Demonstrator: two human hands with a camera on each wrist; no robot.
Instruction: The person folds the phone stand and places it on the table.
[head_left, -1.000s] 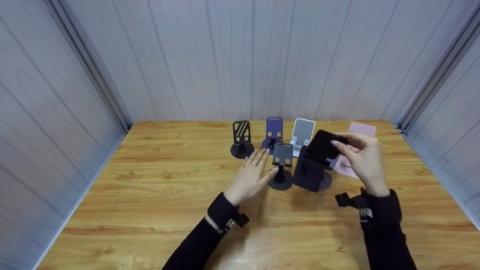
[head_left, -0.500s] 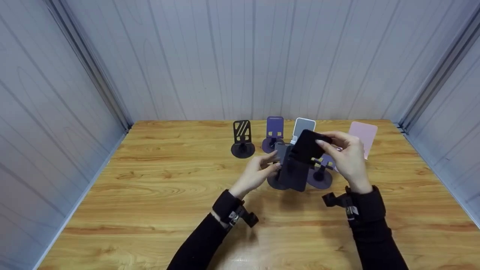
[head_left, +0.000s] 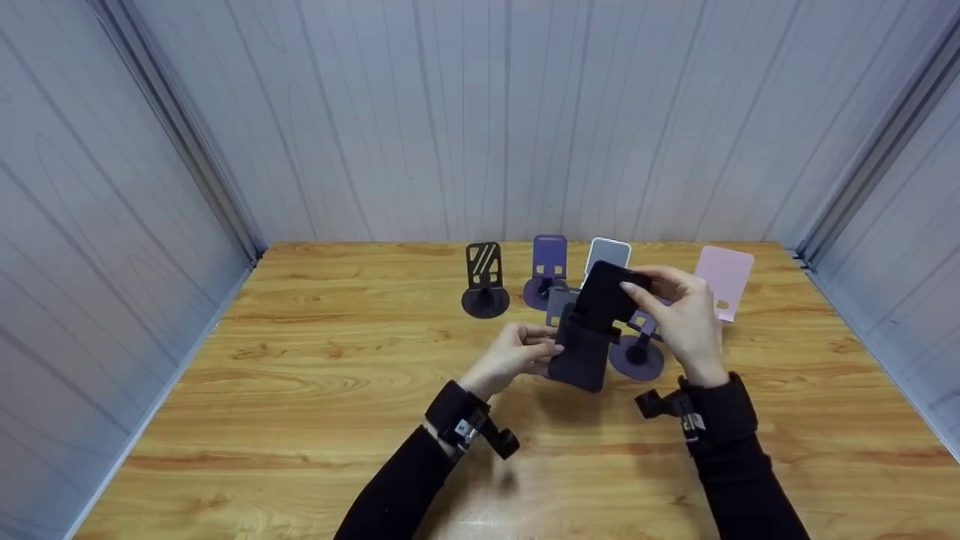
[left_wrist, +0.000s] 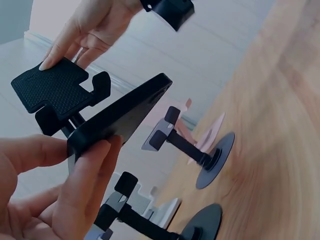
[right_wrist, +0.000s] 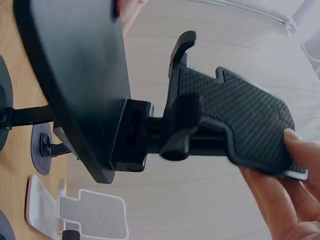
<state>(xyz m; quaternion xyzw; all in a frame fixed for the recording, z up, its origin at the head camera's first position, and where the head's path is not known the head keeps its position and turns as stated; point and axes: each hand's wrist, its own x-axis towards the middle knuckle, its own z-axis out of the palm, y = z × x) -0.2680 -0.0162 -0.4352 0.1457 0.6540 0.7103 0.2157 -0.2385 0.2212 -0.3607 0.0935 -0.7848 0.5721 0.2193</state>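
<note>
A black phone stand point(head_left: 604, 296) is up off the table between my two hands. Its square plate has small hooked lips, which show in the right wrist view above a short hinge point(right_wrist: 132, 137). My right hand point(head_left: 686, 319) pinches the plate's upper edge between thumb and fingers. Down at the flat base point(head_left: 581, 356), my left hand point(head_left: 502, 356) grips the left edge; thumb and fingers lie on both faces in the left wrist view. The held stand is tilted and partly covers a grey phone stand point(head_left: 559, 301) and a purple-grey one point(head_left: 637, 358) behind it.
Several other phone stands stand on the wooden table point(head_left: 337, 390): a slotted black one point(head_left: 484, 301) at left, a purple one point(head_left: 550, 251), a white-rimmed one point(head_left: 609, 252) and a pink one point(head_left: 725, 271) at right. Pale panel walls point(head_left: 390, 127) enclose the table.
My right hand has carried the black phone stand leftward. My left hand, earlier spread beside the grey stand, has closed around the base of the black phone stand.
</note>
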